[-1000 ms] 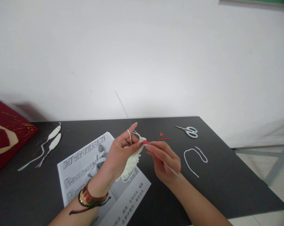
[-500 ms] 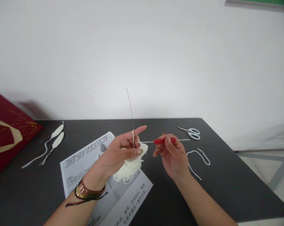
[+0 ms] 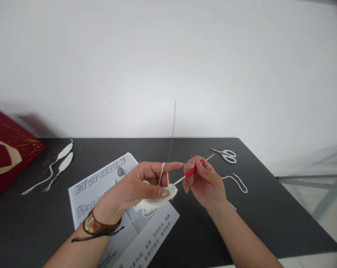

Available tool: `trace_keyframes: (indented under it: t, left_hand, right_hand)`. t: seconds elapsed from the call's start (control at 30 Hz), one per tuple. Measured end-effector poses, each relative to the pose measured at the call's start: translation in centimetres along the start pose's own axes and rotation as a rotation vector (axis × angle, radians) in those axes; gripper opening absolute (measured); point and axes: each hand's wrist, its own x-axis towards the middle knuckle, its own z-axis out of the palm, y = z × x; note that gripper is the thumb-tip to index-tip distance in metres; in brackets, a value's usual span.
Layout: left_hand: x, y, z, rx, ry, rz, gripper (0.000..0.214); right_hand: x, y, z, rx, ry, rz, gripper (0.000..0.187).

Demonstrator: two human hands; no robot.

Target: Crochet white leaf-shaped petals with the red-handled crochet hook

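Observation:
My left hand (image 3: 150, 182) pinches a white crochet piece (image 3: 172, 192) between thumb and fingers, its index finger stretched to the right. White yarn (image 3: 163, 173) loops over that finger and runs down to the work. From the piece a thin wire (image 3: 173, 128) sticks up against the wall. My right hand (image 3: 204, 182) is closed around the red handle of a crochet hook (image 3: 191, 172). The hook slants down to the left, its tip at the edge of the crochet piece. Below my left hand more white yarn (image 3: 148, 213) hangs over the printed sheet.
Printed paper (image 3: 160, 227) lies under my left arm on the black table (image 3: 257, 223). Scissors (image 3: 227, 155) and a loose yarn strand (image 3: 238, 180) are at the right. Two white crocheted pieces with tails (image 3: 66, 162) lie at the left, beside a red bag (image 3: 15, 130).
The crochet hook has tilted from level to slanting, its tip now lower. The crochet piece has turned and dropped slightly, and the wire leans further right. My left index finger now reaches near my right hand.

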Motion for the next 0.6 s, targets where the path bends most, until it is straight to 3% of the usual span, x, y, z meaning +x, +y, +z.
trace_keyframes:
  t: [0.27,0.6]
  left_hand:
    - [-0.1,0.3,0.0,0.065,-0.059,-0.043,0.054]
    - [0.0,0.1,-0.4,0.241,-0.066,-0.026,0.055]
  right_hand:
    - [-0.5,-1.8,-0.3,-0.236,-0.068,-0.195,0.015]
    - [-1.2,-2.7,-0.5,-0.496,-0.086,-0.34,0.015]
